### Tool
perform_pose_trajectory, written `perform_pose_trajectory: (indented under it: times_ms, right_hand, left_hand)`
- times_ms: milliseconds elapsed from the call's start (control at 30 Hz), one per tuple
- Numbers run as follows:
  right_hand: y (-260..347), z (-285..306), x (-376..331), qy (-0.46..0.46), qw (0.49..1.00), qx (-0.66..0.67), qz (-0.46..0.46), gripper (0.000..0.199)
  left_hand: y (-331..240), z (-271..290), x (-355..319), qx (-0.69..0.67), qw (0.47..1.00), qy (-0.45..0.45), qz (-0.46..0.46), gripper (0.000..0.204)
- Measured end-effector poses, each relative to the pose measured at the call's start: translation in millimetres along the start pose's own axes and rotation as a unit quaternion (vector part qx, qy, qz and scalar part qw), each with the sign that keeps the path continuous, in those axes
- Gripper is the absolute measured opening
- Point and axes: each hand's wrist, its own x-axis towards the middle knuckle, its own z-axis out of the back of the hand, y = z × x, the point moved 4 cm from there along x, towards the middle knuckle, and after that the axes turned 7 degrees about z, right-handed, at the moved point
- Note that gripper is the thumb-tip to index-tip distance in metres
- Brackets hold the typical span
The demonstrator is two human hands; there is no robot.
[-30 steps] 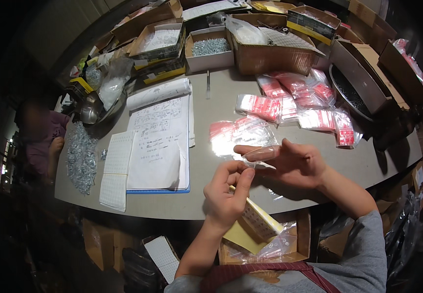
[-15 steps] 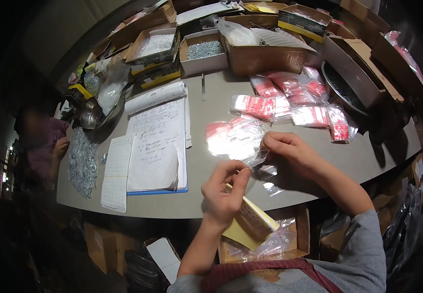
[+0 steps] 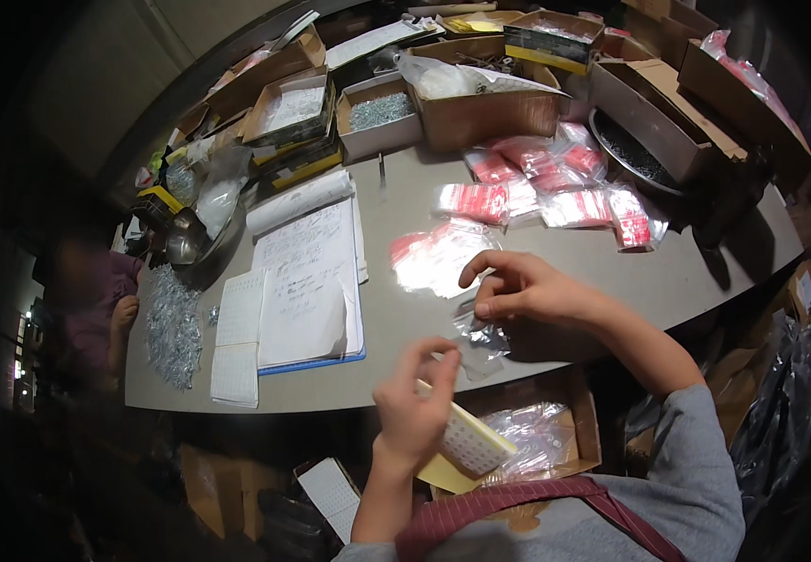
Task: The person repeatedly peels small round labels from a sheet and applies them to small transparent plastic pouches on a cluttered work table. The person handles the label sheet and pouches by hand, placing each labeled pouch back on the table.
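My left hand (image 3: 413, 401) is blurred and curls around a folded sheet of small labels (image 3: 477, 442) with yellow backing. The sheet slants down from its palm past the table edge. My right hand (image 3: 532, 288) hovers over the table with thumb and forefinger apart and nothing visible between them. Beneath its fingers lie small clear plastic bags (image 3: 482, 345), partly shaded; their contents are hard to make out. Just beyond sits a glossy pile of red and clear bags (image 3: 438, 262), partly washed out by glare.
Bundled red-marked bags (image 3: 579, 208) lie farther right. An open notebook (image 3: 304, 281) and a label sheet (image 3: 237, 328) are left, beside heaped clear packets (image 3: 173, 328). Boxes of hardware (image 3: 379, 110) line the back. An open carton (image 3: 574, 426) sits below the edge. A person (image 3: 96, 290) is at far left.
Both hands held a clear bag between them; now it is out of my fingers and bags lie beneath my right hand. My hands have moved apart, and the left one still holds the label sheet.
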Motion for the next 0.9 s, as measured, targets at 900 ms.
perform_pose_trajectory:
  times_ms: [900]
  right_hand:
    - [0,-55,-59,-0.089,0.930,-0.321,0.156,0.023]
  left_hand:
    - [40,22,-14,-0.275,0.950,0.064,0.131,0.028]
